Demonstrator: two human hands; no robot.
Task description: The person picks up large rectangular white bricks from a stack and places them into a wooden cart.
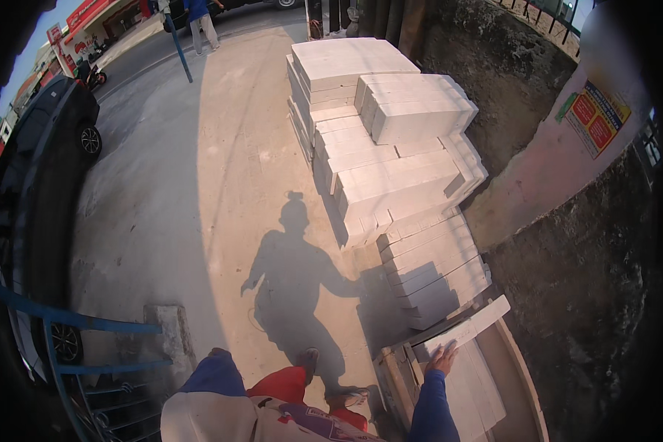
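"Block (482,317) at the near right, long and white: how does it lie?"

"Slanting over the box (524,372), its right end up at the rim. More white slabs (480,387) lie in the box, nearer than that block."

"And the right hand (440,359)?"

"Laid on the block's left part, fingers stretched out over it. Whether the thumb closes round the other side, I cannot tell. A blue sleeve (431,405) covers that arm. The left hand is out of view, so I cannot tell its grip."

"What stands beyond the box?"

"A stack (401,177) of white blocks, low near the box and taller at the far end. A person's shadow (291,272) falls on the pavement (247,118) to its left, one arm out toward the near part of the stack."

"Any labels?"

"Right of the stack, the pillar (504,184) carries a poster (595,118): red panels on yellow, a dark strip along the top, lines of small print, a green scrap at its left edge. The wearer's shirt (199,420) has a purple patch (313,421) with pale marks. Far left, a shop (88,18) shows red signs with white lettering."

"And the rest of the left?"

"Dark car (26,155) along the edge, blue rail (96,322) nearer, motorcycle (96,77) farther off. At the far edge, a passer-by (199,11) in a blue top stands near a blue post (178,48)."
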